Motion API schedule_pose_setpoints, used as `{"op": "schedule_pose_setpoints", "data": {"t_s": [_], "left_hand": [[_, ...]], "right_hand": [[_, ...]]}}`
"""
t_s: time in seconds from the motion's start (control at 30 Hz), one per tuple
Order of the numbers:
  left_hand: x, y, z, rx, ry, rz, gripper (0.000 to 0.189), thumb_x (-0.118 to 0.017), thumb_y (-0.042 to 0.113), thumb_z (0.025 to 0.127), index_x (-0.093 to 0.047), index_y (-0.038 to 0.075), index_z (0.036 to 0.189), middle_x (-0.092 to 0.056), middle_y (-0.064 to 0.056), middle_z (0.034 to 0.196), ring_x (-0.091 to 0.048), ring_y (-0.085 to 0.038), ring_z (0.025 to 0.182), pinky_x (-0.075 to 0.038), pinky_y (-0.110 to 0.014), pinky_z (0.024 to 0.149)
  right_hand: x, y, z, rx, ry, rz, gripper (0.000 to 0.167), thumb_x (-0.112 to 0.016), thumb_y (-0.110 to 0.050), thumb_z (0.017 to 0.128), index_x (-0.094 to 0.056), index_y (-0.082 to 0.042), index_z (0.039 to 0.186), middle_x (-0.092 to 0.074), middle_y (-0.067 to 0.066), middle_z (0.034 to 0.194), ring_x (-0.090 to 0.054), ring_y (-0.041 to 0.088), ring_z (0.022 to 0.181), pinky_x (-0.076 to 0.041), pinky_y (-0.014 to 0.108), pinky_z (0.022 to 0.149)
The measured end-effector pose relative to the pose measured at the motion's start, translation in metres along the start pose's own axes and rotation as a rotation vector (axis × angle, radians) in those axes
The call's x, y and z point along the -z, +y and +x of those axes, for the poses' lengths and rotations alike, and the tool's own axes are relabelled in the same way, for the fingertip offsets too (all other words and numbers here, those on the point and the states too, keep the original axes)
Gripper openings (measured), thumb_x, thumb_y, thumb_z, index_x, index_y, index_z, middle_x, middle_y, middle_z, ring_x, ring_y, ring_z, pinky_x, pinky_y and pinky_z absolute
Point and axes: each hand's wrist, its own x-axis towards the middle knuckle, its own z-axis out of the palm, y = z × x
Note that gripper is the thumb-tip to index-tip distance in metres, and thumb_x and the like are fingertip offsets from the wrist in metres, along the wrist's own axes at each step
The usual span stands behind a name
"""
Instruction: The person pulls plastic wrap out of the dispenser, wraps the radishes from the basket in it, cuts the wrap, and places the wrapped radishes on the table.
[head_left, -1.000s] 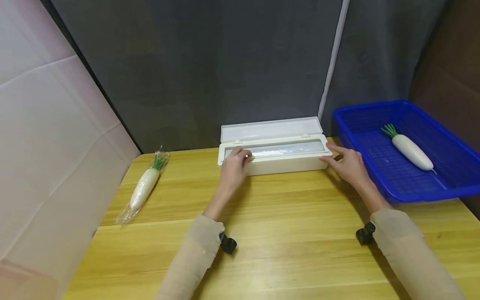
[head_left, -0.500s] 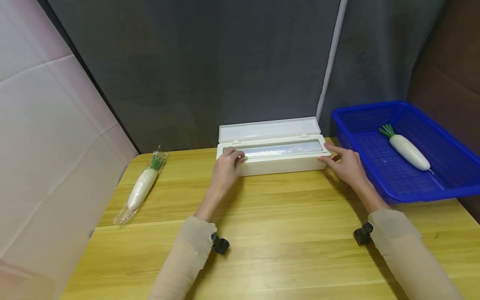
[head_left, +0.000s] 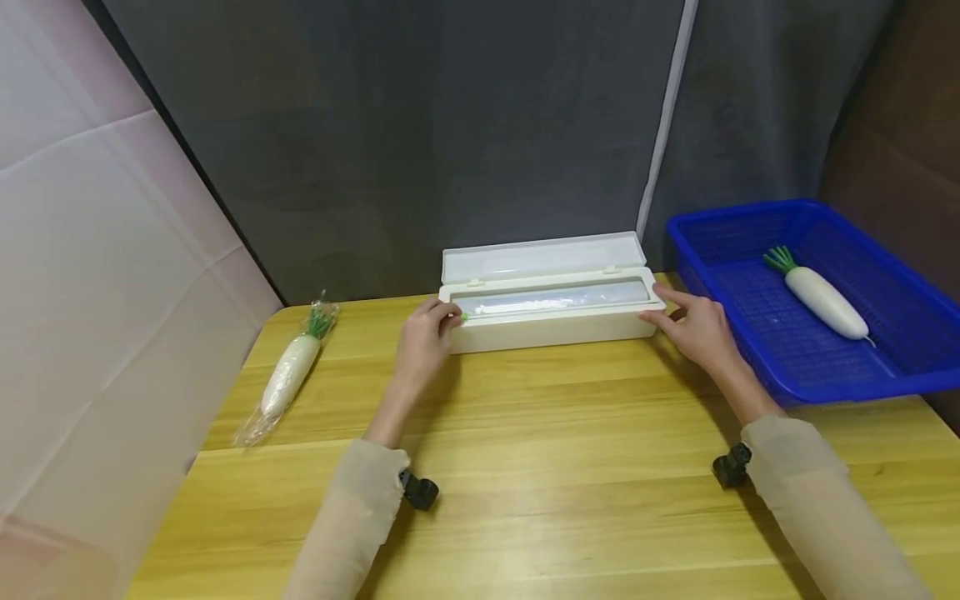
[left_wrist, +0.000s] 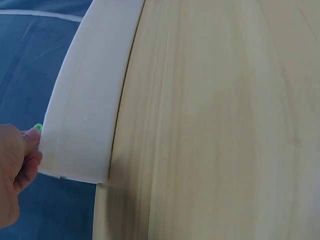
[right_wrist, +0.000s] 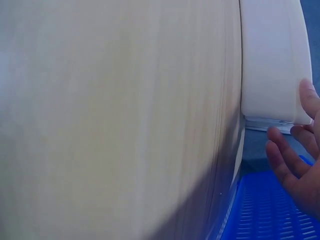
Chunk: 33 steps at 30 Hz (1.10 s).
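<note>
A long white cling film dispenser (head_left: 555,330) lies at the table's back edge, its lid (head_left: 543,258) tipped back. A film roll (head_left: 562,298) shows through the top opening. My left hand (head_left: 422,346) is at the dispenser's left end, pinching a small green slide cutter (head_left: 464,317) on the front rim; the same green cutter (left_wrist: 38,127) peeks past the fingertips in the left wrist view. With thumb and fingers, my right hand (head_left: 697,332) holds the right end. In the right wrist view its thumb (right_wrist: 308,97) presses the dispenser's front (right_wrist: 275,60).
On the left of the wooden table (head_left: 540,467) lies a white radish (head_left: 288,375) wrapped in clear film. A blue basket (head_left: 780,387) at the right holds an unwrapped radish (head_left: 827,302). Behind the dispenser rises a dark grey curtain (head_left: 375,150).
My left hand has slid leftward along the dispenser's front rim with the green slide cutter, reaching the left end. My right hand has kept its hold on the right end.
</note>
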Motion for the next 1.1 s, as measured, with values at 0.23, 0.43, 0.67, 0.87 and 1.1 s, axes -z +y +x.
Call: {"op": "schedule_pose_setpoints", "data": {"t_s": [0.23, 0.43, 0.67, 0.87, 1.1], "left_hand": [[0.006, -0.005, 0.000, 0.002, -0.043, 0.046, 0.003, -0.072, -0.005, 0.089, -0.074, -0.002, 0.090, -0.067, -0.014, 0.089, -0.065, -0.030, 0.079, -0.056, -0.042, 0.075], [0.015, -0.013, -0.001, 0.019, -0.029, 0.050, 0.002, -0.073, -0.004, 0.089, -0.074, -0.004, 0.089, -0.068, -0.016, 0.088, -0.066, -0.031, 0.077, -0.055, -0.043, 0.072], [0.022, -0.015, -0.001, 0.041, -0.054, 0.068, 0.005, -0.071, -0.003, 0.092, -0.075, -0.004, 0.091, -0.069, -0.015, 0.086, -0.064, -0.029, 0.074, -0.055, -0.040, 0.071], [0.022, -0.016, -0.001, 0.040, -0.053, 0.065, 0.005, -0.071, -0.002, 0.092, -0.075, -0.004, 0.090, -0.069, -0.015, 0.085, -0.064, -0.028, 0.073, -0.055, -0.040, 0.069], [0.021, -0.017, -0.001, 0.056, -0.058, 0.054, 0.007, -0.072, 0.001, 0.092, -0.076, -0.004, 0.093, -0.069, -0.015, 0.085, -0.064, -0.026, 0.071, -0.055, -0.037, 0.066]], "right_hand": [[0.001, 0.001, -0.002, -0.005, -0.019, 0.006, 0.058, -0.077, -0.036, 0.090, -0.062, -0.006, 0.137, -0.065, 0.026, 0.123, -0.071, 0.037, 0.081, -0.047, 0.024, 0.054], [0.001, 0.001, 0.000, -0.004, -0.016, 0.012, 0.058, -0.078, -0.035, 0.090, -0.061, -0.007, 0.138, -0.064, 0.025, 0.125, -0.071, 0.036, 0.079, -0.047, 0.021, 0.052], [0.001, 0.001, 0.001, 0.001, -0.007, 0.017, 0.056, -0.079, -0.033, 0.089, -0.063, -0.007, 0.137, -0.064, 0.025, 0.126, -0.072, 0.036, 0.079, -0.046, 0.020, 0.053], [0.001, 0.000, 0.001, -0.001, -0.008, 0.018, 0.057, -0.079, -0.033, 0.089, -0.062, -0.006, 0.137, -0.064, 0.026, 0.124, -0.072, 0.036, 0.078, -0.047, 0.021, 0.052], [0.001, 0.000, 0.001, -0.010, -0.013, 0.023, 0.057, -0.080, -0.032, 0.089, -0.063, -0.007, 0.137, -0.063, 0.025, 0.127, -0.072, 0.036, 0.080, -0.046, 0.020, 0.052]]}}
